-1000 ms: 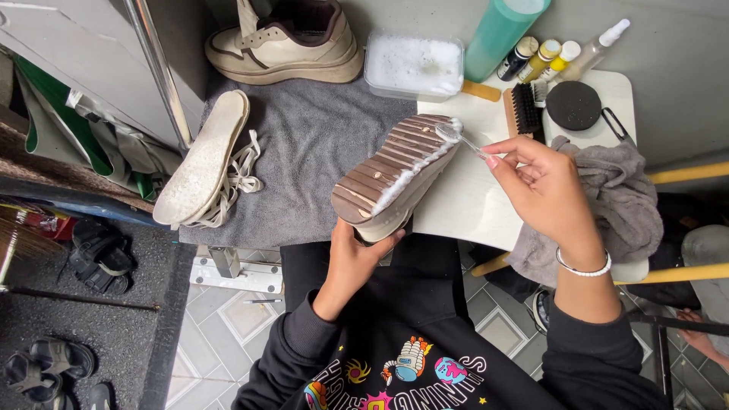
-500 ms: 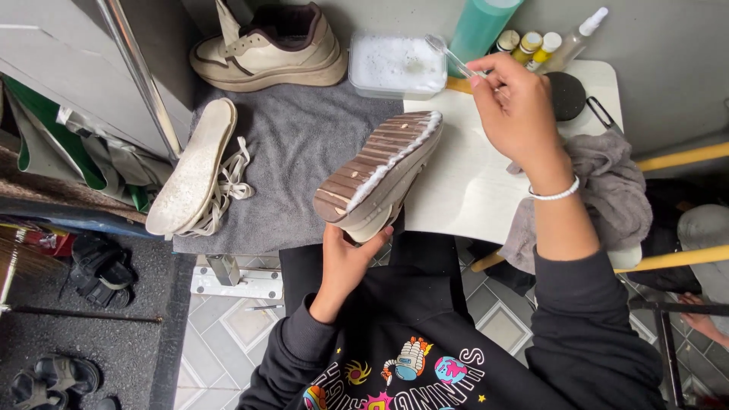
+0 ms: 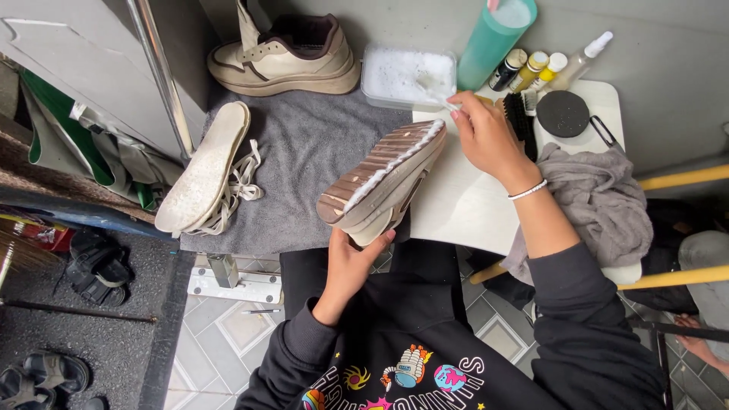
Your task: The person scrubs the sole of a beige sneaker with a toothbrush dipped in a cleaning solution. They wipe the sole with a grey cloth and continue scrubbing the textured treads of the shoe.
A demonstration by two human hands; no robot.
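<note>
Foam lies along the pale rim of the upturned sneaker, whose ribbed brown sole faces up, so the scrubbing of that edge looks under way rather than finished; the sole's grooves seem largely free of suds. The left hand grips the shoe from below at its near end, fingers wrapped around it, holding it tilted above the grey towel on the desk. The right hand pinches a small white brush with its head in the clear plastic tub, which holds white suds. The other sneaker stands upright at the back of the towel, its insole and laces lying out to the left. Behind the tub stands a teal bottle, contents not visible, beside several small capped bottles, a dark bristle brush and a round black tin, lid shut. A grey cloth lies crumpled to the right.
</note>
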